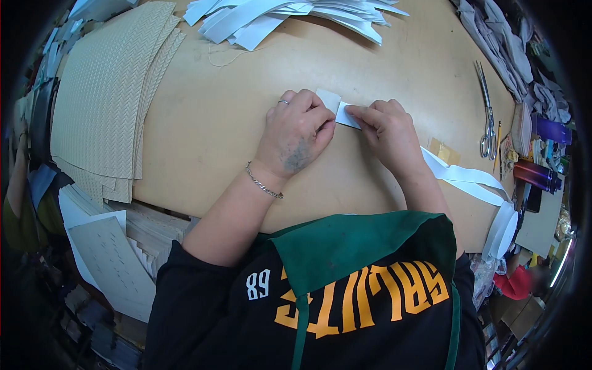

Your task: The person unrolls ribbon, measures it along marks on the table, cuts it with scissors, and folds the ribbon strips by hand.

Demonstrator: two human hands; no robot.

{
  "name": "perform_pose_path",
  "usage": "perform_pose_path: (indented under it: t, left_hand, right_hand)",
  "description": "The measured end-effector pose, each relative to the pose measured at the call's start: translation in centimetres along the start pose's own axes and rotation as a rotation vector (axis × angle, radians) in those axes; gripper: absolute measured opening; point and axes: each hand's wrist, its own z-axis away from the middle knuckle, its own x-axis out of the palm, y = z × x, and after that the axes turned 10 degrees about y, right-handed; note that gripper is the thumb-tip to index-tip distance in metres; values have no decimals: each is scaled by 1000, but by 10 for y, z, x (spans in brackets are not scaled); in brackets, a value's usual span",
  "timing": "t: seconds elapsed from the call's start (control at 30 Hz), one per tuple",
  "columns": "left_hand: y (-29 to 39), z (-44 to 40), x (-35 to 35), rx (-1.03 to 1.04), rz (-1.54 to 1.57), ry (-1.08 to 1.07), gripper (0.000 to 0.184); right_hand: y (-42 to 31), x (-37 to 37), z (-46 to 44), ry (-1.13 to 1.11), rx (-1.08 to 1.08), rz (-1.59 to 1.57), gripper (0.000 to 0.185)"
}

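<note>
In the head view, my left hand (299,132), with a ring and a chain bracelet, has its fingers curled together at a small off-white piece (328,98). My right hand (390,128) pinches a white strip (348,116) beside that piece, thumb and index finger pressed on it. The two pieces meet or overlap between my hands; the exact join is partly covered by my left fingers. A long white band (468,176) comes out from behind my right forearm and hangs over the table's right edge. Whether it connects to the strip is hidden.
White cut strips (290,18) are heaped at the back of the table (234,86). Woven-pattern cream sheets (105,92) are stacked at the left. Scissors (487,117), a pencil (498,145) and a dark purple bottle (536,176) lie at the right.
</note>
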Motion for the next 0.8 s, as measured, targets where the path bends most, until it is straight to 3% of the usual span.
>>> perform_pose_path:
  t: [0.8]
  left_hand:
    - [1,0,0,-6,-8,-3,7]
  right_hand:
    - [0,-2,-3,-17,-1,-1,18]
